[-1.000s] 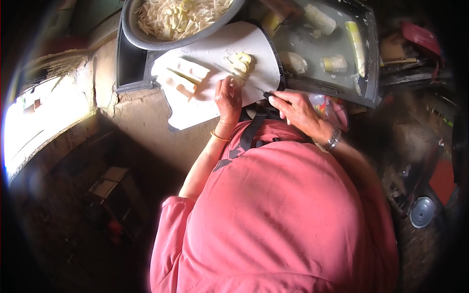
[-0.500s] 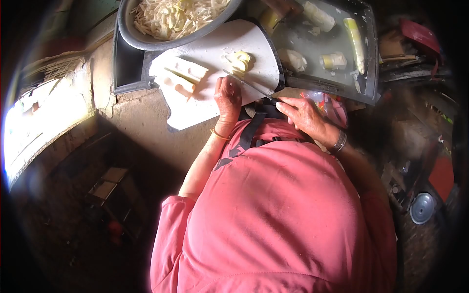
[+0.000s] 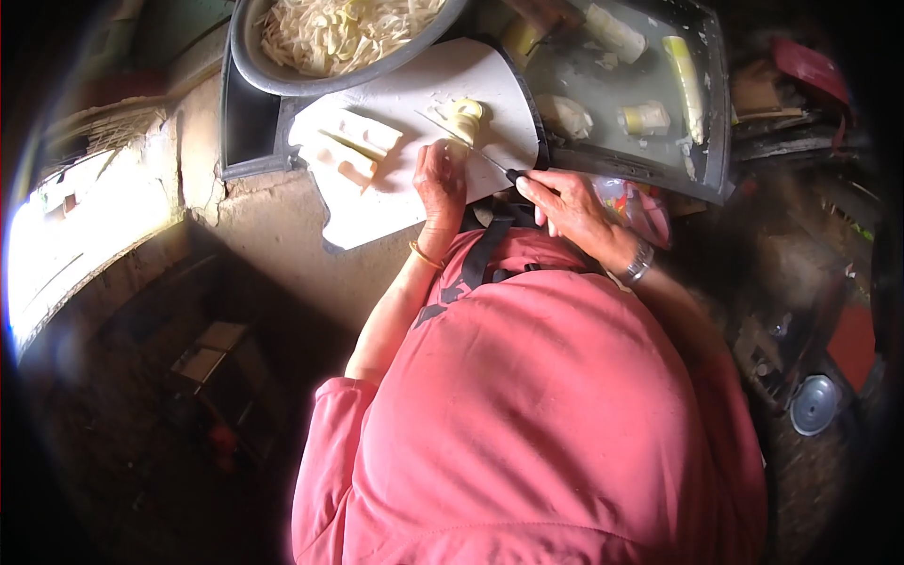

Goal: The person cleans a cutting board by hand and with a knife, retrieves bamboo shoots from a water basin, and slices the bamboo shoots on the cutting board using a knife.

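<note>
My right hand [image 3: 570, 209] is closed around the dark handle of a knife [image 3: 488, 159]. Its thin blade points up and left, crossing the near side of some pale yellow slices [image 3: 465, 118]. On the white cutting board [image 3: 395, 202], my left hand [image 3: 440, 179] is curled around a pale piece that looks like bamboo shoot, mostly hidden by the fingers. The blade passes just beyond these fingertips. Left of this hand lie larger pale, hollow bamboo shoot pieces [image 3: 348, 146].
A metal basin [image 3: 247, 56] of pale shreds [image 3: 348, 33] stands at the board's far edge. On the right, a glass-topped surface [image 3: 603, 104] carries several bamboo shoot chunks, including a long one [image 3: 685, 89]. A round metal lid [image 3: 815, 405] lies lower right.
My right hand has moved slightly up and left, bringing the knife farther over the slices. My left hand stays in nearly the same place, its fingers shifted slightly.
</note>
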### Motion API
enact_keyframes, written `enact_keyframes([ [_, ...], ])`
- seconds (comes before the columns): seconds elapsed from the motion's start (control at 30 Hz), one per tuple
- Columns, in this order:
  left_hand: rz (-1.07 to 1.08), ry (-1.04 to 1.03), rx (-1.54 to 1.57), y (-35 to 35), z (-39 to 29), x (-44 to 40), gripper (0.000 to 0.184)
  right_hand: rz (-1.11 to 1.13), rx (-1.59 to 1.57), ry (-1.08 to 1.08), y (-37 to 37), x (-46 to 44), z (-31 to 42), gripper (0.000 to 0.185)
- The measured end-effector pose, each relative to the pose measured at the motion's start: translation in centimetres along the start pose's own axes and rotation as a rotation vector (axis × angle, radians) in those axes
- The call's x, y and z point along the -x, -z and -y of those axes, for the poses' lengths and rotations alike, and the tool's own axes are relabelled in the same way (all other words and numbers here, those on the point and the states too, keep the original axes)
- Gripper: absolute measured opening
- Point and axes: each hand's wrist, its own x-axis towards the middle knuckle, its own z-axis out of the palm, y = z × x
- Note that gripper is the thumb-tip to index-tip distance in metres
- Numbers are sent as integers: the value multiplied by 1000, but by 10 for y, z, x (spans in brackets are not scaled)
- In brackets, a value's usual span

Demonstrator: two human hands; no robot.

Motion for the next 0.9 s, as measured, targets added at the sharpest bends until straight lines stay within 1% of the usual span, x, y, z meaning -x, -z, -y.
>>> enact_keyframes([
  [0.07,-2,7,-6,-1,3,0,14,-30,135,-40,3,15,13,39],
  [0.13,-1,15,-13,-4,10,1,14,-39,176,-48,5,21,12,40],
  [0.2,-2,10,-52,-5,15,2,15,-120,331,171,5,21,-3,39],
  [0.23,0,10,-51,-5,15,2,15,-122,330,169,5,21,-5,39],
  [0.3,-9,28,-26,-6,12,2,16,-107,284,66,5,21,-4,37],
  [0.33,-7,28,-27,-5,9,2,16,-108,282,65,6,21,-1,37],
  [0.4,-13,31,-42,-4,6,2,16,-19,166,-97,6,20,8,36],
  [0.53,-10,22,-37,-4,4,1,16,-26,97,-83,-7,-2,-5,35],
  [0.67,0,30,-54,-3,4,2,17,-58,41,-6,-18,-18,-11,33],
  [0.73,0,25,-66,-4,5,3,17,-51,132,41,-21,-29,-11,33],
  [0.8,4,23,-50,-2,6,2,22,-62,154,39,-21,-35,-11,35],
  [0.9,-2,65,-18,2,5,4,27,27,-77,43,-11,-33,-15,40],
])
